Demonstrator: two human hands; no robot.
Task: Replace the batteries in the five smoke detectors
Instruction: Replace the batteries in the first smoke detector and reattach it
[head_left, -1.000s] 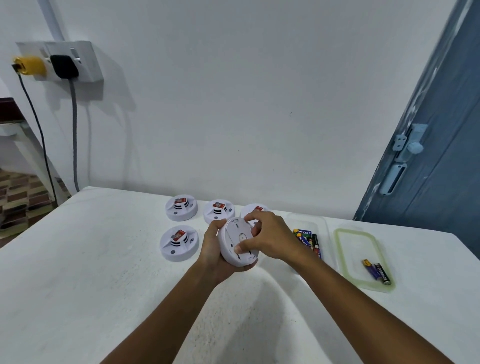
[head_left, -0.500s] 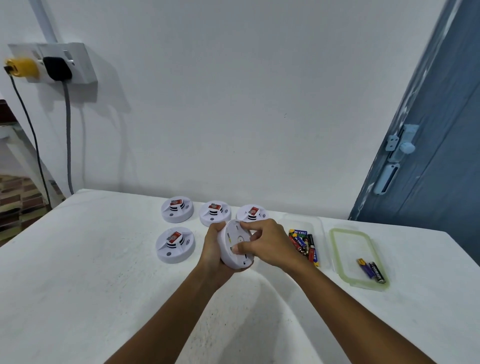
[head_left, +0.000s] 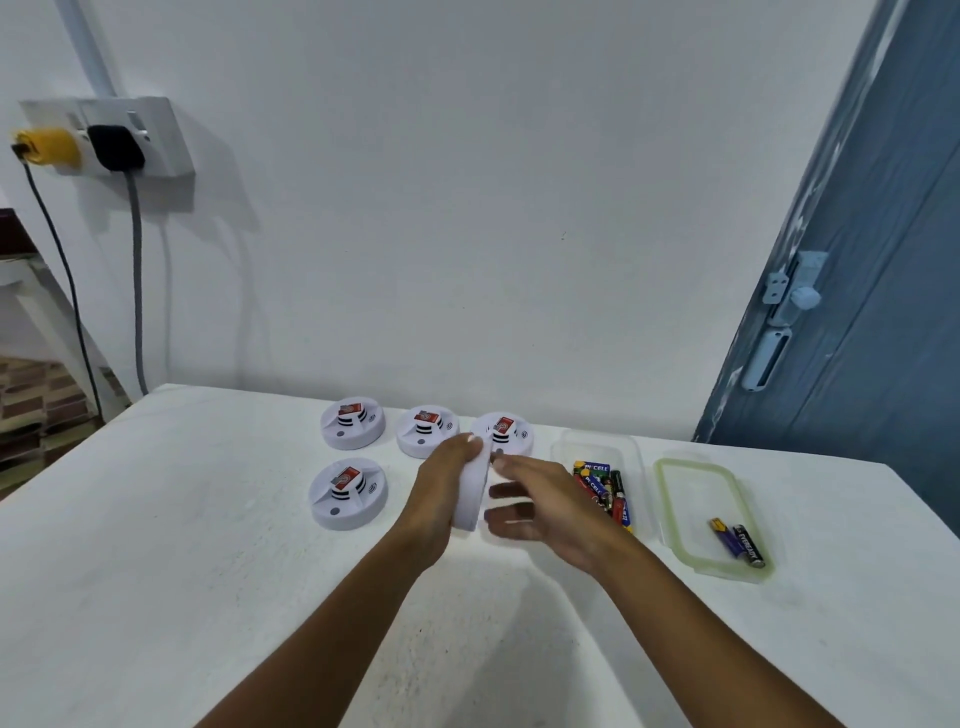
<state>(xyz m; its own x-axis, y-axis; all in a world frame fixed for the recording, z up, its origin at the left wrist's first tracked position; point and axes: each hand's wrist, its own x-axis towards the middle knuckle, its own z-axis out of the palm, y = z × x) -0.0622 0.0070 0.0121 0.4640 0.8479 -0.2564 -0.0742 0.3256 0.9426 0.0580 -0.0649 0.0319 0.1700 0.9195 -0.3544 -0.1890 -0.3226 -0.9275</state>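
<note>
Left hand (head_left: 441, 486) grips the smoke detector (head_left: 471, 493) on edge above the table (head_left: 156, 545); right hand (head_left: 540, 506), blurred, fingers apparently spread, just beside it.

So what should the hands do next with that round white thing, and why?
Probably bring the right hand back onto the smoke detector to open its back. The left hand holds it on edge above the table, and the right hand's fingers are spread beside it, not gripping. It seems still closed.

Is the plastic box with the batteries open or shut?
Open. The box has no lid on; its lid lies beside it.
</note>
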